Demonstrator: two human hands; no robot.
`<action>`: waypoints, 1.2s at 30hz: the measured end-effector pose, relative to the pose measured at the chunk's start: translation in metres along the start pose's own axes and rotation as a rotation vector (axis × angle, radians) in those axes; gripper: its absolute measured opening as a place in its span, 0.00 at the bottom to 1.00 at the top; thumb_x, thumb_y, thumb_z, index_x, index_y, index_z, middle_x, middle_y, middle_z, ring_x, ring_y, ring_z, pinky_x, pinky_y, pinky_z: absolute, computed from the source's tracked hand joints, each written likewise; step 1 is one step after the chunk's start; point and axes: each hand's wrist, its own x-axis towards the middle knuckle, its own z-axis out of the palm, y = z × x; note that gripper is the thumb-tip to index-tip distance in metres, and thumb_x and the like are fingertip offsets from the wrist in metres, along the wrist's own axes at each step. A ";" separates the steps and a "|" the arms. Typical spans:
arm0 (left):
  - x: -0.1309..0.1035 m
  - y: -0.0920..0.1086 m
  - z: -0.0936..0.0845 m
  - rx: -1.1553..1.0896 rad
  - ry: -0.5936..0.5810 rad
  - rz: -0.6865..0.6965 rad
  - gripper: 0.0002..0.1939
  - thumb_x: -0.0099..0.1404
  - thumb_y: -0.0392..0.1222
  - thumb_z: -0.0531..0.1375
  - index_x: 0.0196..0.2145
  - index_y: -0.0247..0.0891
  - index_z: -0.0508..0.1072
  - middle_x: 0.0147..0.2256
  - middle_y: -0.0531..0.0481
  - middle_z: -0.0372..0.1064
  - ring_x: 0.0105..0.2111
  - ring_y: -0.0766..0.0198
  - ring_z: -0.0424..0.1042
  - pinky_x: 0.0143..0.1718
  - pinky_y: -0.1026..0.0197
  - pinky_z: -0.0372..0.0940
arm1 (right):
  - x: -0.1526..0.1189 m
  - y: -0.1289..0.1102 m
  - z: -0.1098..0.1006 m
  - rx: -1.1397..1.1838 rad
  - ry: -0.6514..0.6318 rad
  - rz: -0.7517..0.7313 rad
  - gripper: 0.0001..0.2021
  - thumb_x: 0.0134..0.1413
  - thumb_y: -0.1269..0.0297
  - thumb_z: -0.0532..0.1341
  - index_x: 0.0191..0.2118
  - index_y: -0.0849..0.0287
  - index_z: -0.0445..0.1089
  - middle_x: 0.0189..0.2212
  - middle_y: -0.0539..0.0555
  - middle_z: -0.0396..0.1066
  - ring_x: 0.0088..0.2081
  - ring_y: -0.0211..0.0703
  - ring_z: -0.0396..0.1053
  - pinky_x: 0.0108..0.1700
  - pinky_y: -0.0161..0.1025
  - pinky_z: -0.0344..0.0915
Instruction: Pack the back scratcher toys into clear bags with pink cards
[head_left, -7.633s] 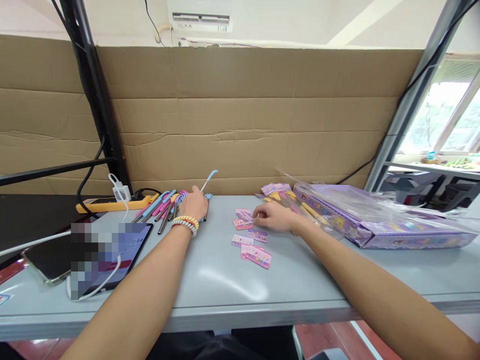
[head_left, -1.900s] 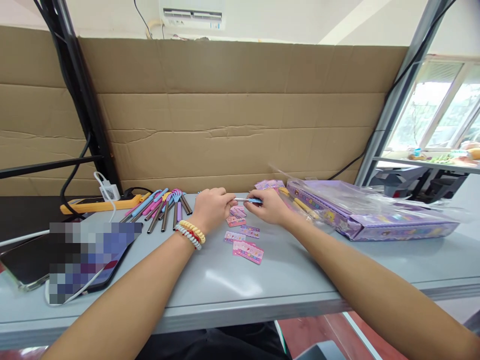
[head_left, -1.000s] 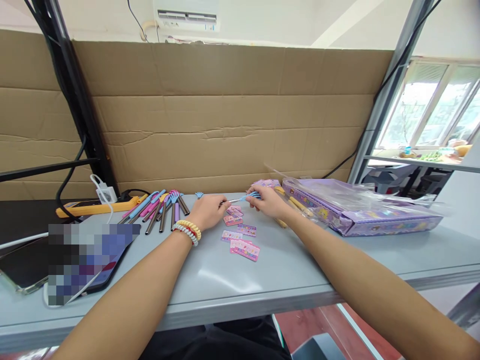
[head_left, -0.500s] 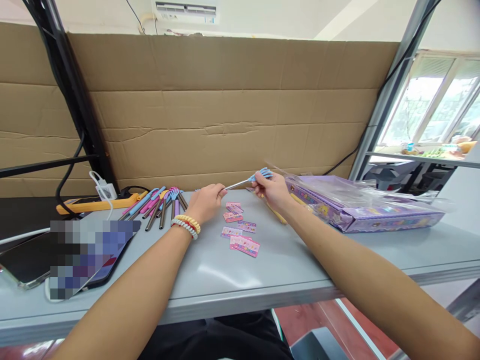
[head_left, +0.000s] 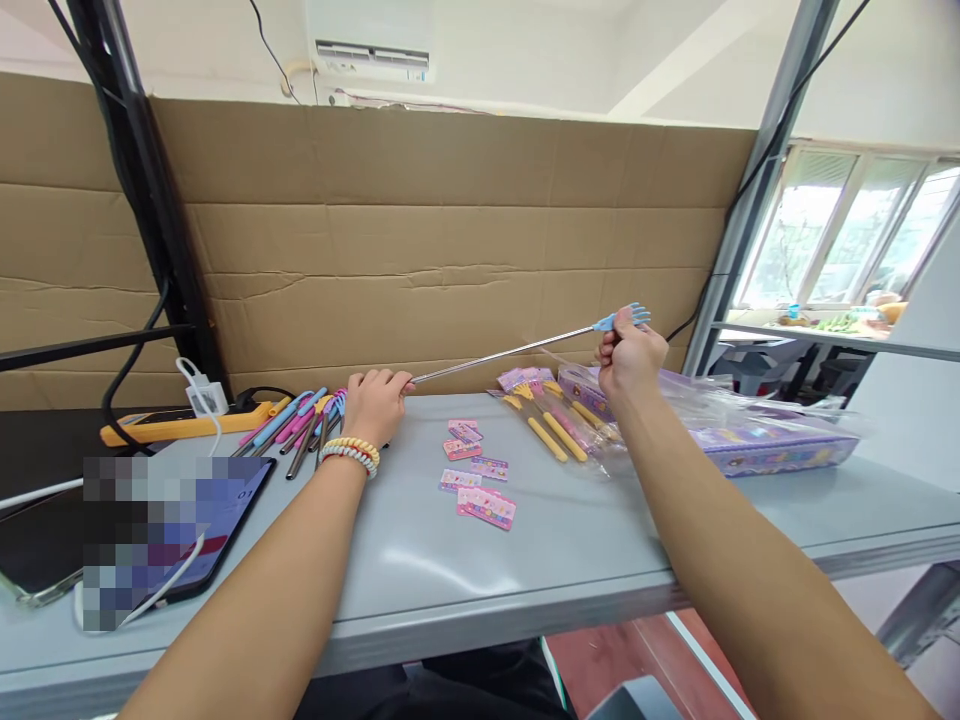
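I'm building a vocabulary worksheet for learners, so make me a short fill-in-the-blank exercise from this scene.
1. The claw on the rod, at the right hand, is ____ in colour.
2. The bracelets are on the person's ____ wrist.
3. The purple box lies to the ____ of the cards.
4. The panel behind the table is made of ____.

Missing words: blue; left; right; cardboard.

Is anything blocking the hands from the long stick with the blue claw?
No, nothing visible is in the way. The left hand holds one end of the stick, and the right hand grips it by the blue claw. Between them, the metal runs bare in front of the cardboard; the cards lie lower, on the table.
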 end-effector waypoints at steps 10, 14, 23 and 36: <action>-0.005 -0.027 -0.004 -0.001 0.039 -0.145 0.16 0.64 0.36 0.45 0.41 0.41 0.71 0.39 0.45 0.72 0.42 0.55 0.67 0.44 0.52 0.51 | 0.029 -0.022 -0.037 0.071 0.232 -0.088 0.17 0.59 0.64 0.55 0.21 0.57 0.51 0.11 0.40 0.48 0.10 0.26 0.43 0.12 0.29 0.40; -0.005 -0.031 -0.002 -0.012 0.005 -0.178 0.17 0.65 0.38 0.44 0.40 0.41 0.72 0.39 0.43 0.72 0.42 0.55 0.68 0.44 0.52 0.52 | 0.025 -0.022 -0.033 0.062 0.183 -0.112 0.17 0.58 0.62 0.57 0.21 0.57 0.52 0.10 0.40 0.50 0.10 0.27 0.46 0.12 0.29 0.41; 0.002 -0.013 -0.012 -0.227 -0.120 -0.025 0.15 0.66 0.43 0.47 0.39 0.42 0.72 0.40 0.49 0.73 0.42 0.59 0.69 0.40 0.58 0.58 | -0.018 0.008 0.003 -0.052 -0.152 0.044 0.20 0.41 0.52 0.67 0.22 0.59 0.57 0.12 0.41 0.56 0.12 0.25 0.50 0.12 0.26 0.44; -0.004 0.051 -0.037 -0.075 -0.159 0.029 0.17 0.67 0.47 0.44 0.38 0.44 0.71 0.34 0.50 0.73 0.35 0.59 0.71 0.28 0.61 0.55 | -0.081 0.058 0.021 -0.390 -0.743 0.056 0.24 0.44 0.41 0.60 0.19 0.59 0.62 0.14 0.48 0.63 0.14 0.31 0.56 0.15 0.32 0.52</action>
